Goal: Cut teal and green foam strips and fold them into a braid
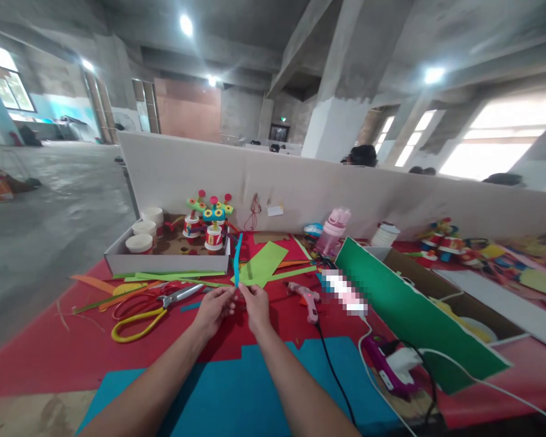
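Note:
Between my hands a narrow blue paper strip (237,258) stands upright. The fingers of my right hand (255,301) pinch its lower end. My left hand (216,308) is close beside it with curled fingers touching near the strip's bottom; whether they grip anything is hidden. Left of my hands lie scissors (157,311) with red and yellow handles. Behind the strip is a bright green paper sheet (266,262) on red paper. A pink glue gun (308,300) lies to the right, and a large blue sheet (236,388) spreads under my forearms.
A white tray (168,263) at the back left holds white cups (139,244) and paper-cup figures (214,224). On the right are a green-sided box (418,315), a purple power strip (389,367) and cables. A pink bottle (334,230) stands against the white partition (200,170).

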